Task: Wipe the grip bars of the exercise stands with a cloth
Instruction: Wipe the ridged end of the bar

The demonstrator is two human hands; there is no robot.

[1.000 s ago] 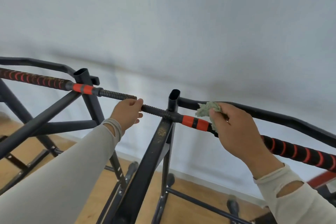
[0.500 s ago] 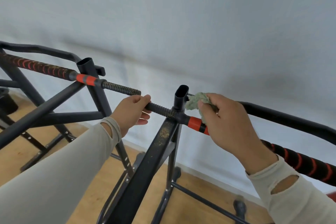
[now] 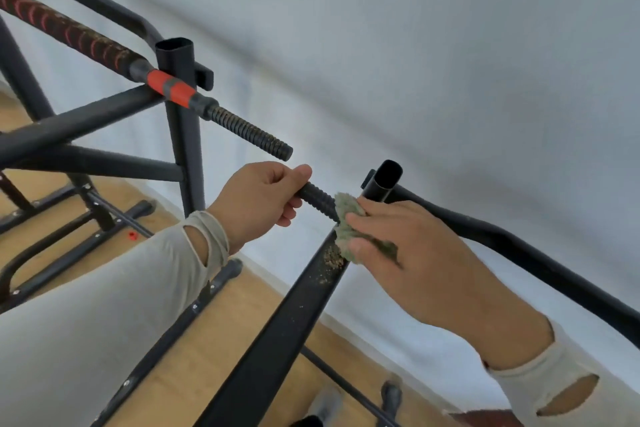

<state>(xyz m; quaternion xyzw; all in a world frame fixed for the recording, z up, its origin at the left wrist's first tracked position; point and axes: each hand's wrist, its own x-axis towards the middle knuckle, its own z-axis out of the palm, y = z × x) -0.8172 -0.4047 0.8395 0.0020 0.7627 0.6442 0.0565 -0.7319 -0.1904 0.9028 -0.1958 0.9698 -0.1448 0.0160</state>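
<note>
- We find the left hand [image 3: 258, 199] curled round the ribbed black end of the near stand's grip bar [image 3: 317, 198], just left of the open-topped black upright tube [image 3: 382, 184].
- The right hand [image 3: 414, 253] pinches a crumpled pale green cloth [image 3: 346, 224] against that bar, at the foot of the tube.
- Gritty brown specks lie on the flat black brace [image 3: 294, 315] below the cloth.
- The far stand's red-and-black wrapped grip bar [image 3: 169, 88] lies up-left of the tube, its ribbed end free.
</note>
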